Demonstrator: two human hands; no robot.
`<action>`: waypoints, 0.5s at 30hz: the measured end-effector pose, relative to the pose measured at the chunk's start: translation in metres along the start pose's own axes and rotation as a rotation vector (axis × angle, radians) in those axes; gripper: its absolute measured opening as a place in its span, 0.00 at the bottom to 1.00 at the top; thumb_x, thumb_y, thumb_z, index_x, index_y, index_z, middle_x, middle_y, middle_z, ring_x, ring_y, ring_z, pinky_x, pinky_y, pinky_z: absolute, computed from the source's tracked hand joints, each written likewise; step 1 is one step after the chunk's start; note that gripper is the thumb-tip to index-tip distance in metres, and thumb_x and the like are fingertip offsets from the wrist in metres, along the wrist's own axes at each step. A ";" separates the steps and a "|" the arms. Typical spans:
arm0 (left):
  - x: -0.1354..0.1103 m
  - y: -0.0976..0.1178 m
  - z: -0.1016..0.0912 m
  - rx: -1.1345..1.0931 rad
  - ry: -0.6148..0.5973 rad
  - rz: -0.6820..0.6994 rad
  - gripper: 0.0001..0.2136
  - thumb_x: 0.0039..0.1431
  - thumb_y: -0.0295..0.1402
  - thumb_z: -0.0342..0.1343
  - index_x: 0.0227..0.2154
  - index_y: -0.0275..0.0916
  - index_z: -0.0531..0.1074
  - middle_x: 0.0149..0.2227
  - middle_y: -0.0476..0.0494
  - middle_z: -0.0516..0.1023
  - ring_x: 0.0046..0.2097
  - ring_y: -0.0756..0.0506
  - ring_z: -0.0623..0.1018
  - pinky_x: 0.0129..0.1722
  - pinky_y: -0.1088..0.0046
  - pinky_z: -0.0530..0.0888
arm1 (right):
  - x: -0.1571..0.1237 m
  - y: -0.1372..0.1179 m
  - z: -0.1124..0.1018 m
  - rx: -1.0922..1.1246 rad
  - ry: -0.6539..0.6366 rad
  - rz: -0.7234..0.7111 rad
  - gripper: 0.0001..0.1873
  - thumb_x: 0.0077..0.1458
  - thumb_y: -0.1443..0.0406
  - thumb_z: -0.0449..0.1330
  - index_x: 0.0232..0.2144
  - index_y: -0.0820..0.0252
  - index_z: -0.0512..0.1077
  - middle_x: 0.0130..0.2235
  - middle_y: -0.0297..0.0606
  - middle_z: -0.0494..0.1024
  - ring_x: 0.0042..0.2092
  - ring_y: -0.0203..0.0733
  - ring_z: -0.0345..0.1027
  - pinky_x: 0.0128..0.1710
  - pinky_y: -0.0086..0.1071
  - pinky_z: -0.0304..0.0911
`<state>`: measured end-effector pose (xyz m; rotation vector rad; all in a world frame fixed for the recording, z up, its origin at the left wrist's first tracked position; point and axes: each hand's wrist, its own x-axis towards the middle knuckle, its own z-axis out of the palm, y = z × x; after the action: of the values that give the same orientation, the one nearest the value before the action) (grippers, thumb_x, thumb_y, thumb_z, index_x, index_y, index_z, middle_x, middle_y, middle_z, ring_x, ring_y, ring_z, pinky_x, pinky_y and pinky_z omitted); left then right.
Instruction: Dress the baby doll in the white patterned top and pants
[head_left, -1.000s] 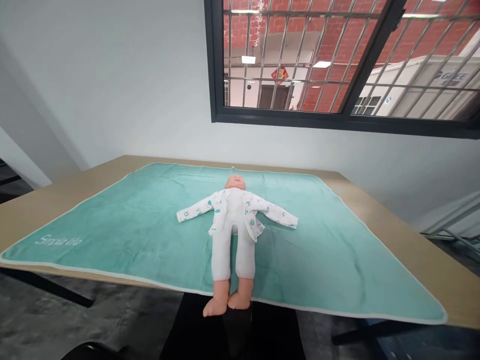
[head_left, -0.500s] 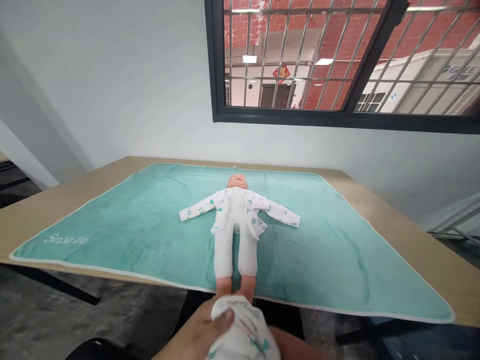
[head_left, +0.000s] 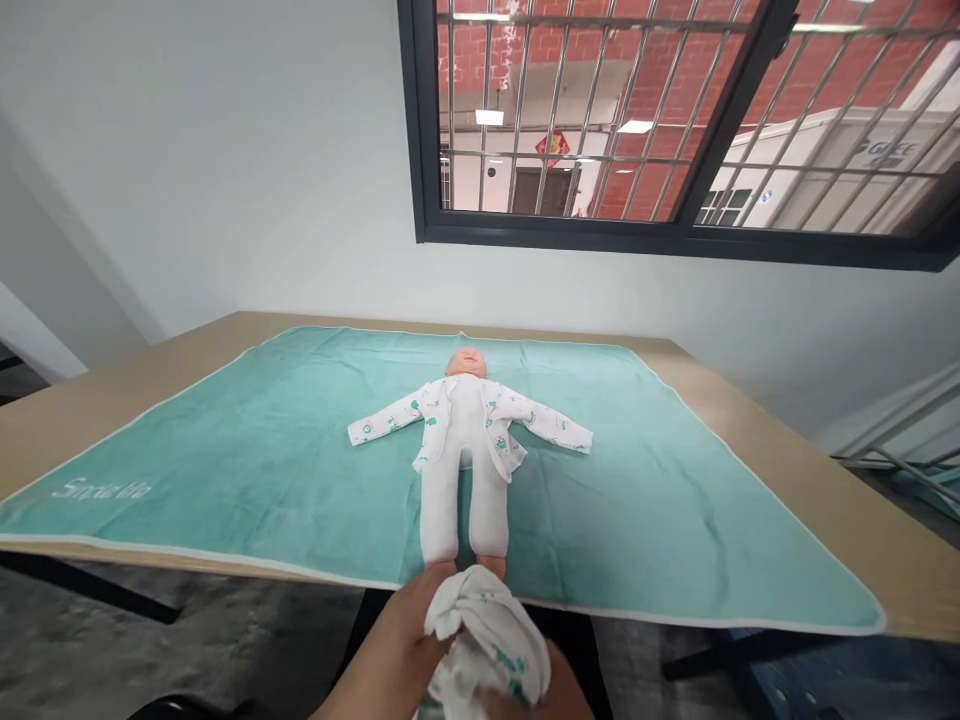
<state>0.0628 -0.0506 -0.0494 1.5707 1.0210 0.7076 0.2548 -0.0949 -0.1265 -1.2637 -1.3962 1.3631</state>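
Observation:
A baby doll (head_left: 468,420) lies on its back on a green mat (head_left: 645,520), head towards the wall and arms spread. It wears an open white jacket (head_left: 433,420) with small green prints over its white cloth body. Below the doll's feet, at the mat's near edge, a bunched white baby garment (head_left: 487,620) with the same prints is gathered up. My left hand (head_left: 420,620) is closed on its left side, close to the doll's foot. My right hand (head_left: 551,685), partly blurred and cut off by the frame, grips the cloth from the right and below.
The mat covers most of a wooden table (head_left: 757,430) and hangs slightly over its near edge. Behind it stand a white wall (head_left: 300,200) and a barred window (head_left: 555,230). A black chair part (head_left: 180,706) shows at the lower left.
The garment has been bunched further, its top now a rolled ring of cloth. My right hand has come up onto its lower front. The view has shifted slightly right.

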 end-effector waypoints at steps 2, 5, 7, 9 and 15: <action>0.003 -0.006 0.006 0.072 0.003 0.008 0.10 0.58 0.38 0.52 0.39 0.39 0.71 0.40 0.40 0.75 0.42 0.42 0.73 0.41 0.72 0.67 | 0.008 0.003 0.003 0.054 0.089 -0.003 0.16 0.53 0.53 0.59 0.42 0.52 0.71 0.42 0.38 0.75 0.44 0.48 0.69 0.44 0.40 0.66; 0.007 -0.013 0.014 0.100 0.053 -0.045 0.04 0.56 0.34 0.52 0.32 0.39 0.68 0.33 0.44 0.73 0.36 0.44 0.72 0.35 0.74 0.64 | 0.015 0.004 0.010 0.054 0.267 -0.003 0.16 0.50 0.50 0.59 0.35 0.53 0.72 0.32 0.37 0.75 0.35 0.49 0.68 0.36 0.39 0.66; 0.011 -0.011 0.015 0.060 0.077 -0.080 0.04 0.57 0.33 0.51 0.29 0.39 0.65 0.30 0.47 0.71 0.35 0.45 0.70 0.33 0.75 0.63 | 0.014 0.000 0.013 -0.011 0.347 -0.036 0.16 0.51 0.50 0.57 0.35 0.54 0.71 0.33 0.38 0.75 0.35 0.47 0.68 0.37 0.38 0.65; 0.014 -0.005 0.014 -0.025 0.092 -0.099 0.06 0.57 0.34 0.50 0.27 0.39 0.62 0.27 0.51 0.67 0.33 0.47 0.66 0.31 0.76 0.61 | 0.012 -0.009 0.013 -0.013 0.376 -0.085 0.18 0.52 0.51 0.56 0.40 0.55 0.71 0.41 0.41 0.75 0.40 0.48 0.68 0.42 0.37 0.65; 0.029 0.013 0.005 -0.336 0.013 -0.061 0.11 0.48 0.33 0.60 0.26 0.38 0.61 0.27 0.53 0.66 0.32 0.50 0.65 0.31 0.77 0.61 | 0.012 -0.037 -0.014 0.197 0.176 0.016 0.26 0.52 0.51 0.59 0.50 0.55 0.67 0.52 0.44 0.70 0.51 0.50 0.65 0.45 0.34 0.65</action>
<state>0.0830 -0.0275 -0.0403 1.2410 0.9023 0.8024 0.2620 -0.0777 -0.0897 -1.2338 -1.1065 1.3303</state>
